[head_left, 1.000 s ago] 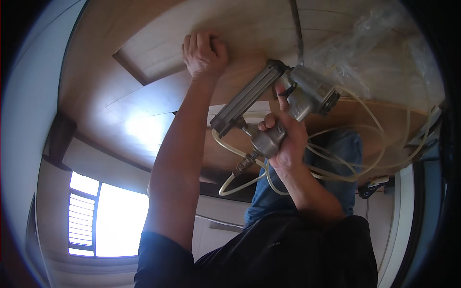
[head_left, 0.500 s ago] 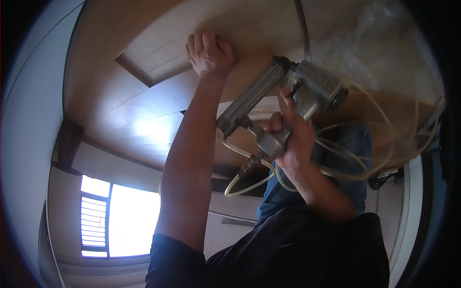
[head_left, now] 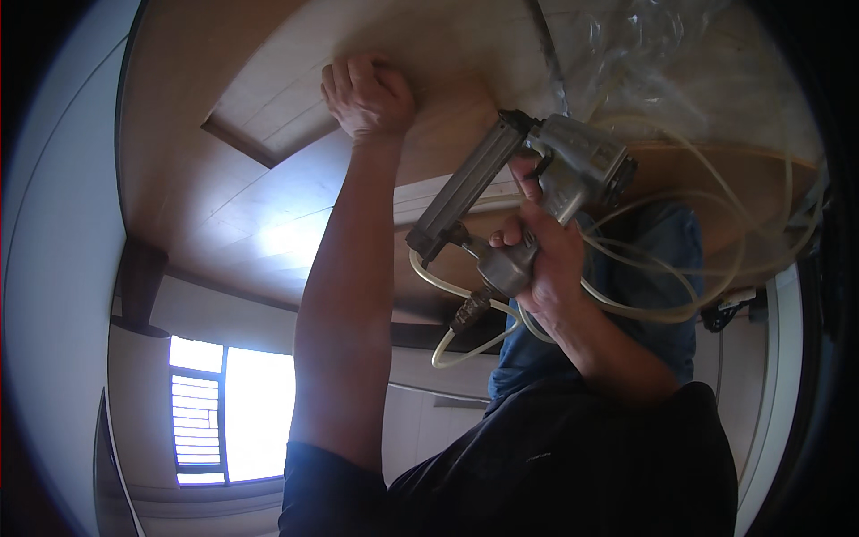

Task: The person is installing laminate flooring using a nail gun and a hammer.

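Note:
My right hand (head_left: 557, 259) is wrapped around the grip of a grey metal air nail gun (head_left: 573, 170), with the index finger by the trigger. The gun's long magazine (head_left: 467, 190) slants down to the left, and its nose end is close to the wood surface. A pale air hose (head_left: 447, 285) joins a fitting at the bottom of the grip. Stretched out ahead, my left hand (head_left: 369, 94) rests curled against the light wood panel (head_left: 277, 201). Its fingers are bent into a fist, and whatever may be inside them is hidden.
A dark-edged rectangular recess (head_left: 240, 143) is in the panel left of my left hand. Loose hose coils (head_left: 738, 237) hang at the right, near clear plastic sheeting (head_left: 662, 63). A dark strip (head_left: 548, 54) runs beyond the gun. A bright window (head_left: 255, 412) is at lower left.
The whole view has shifted slightly. My left hand appears a little farther left, still curled on the panel. The nail gun stays in my right hand, at nearly the same angle.

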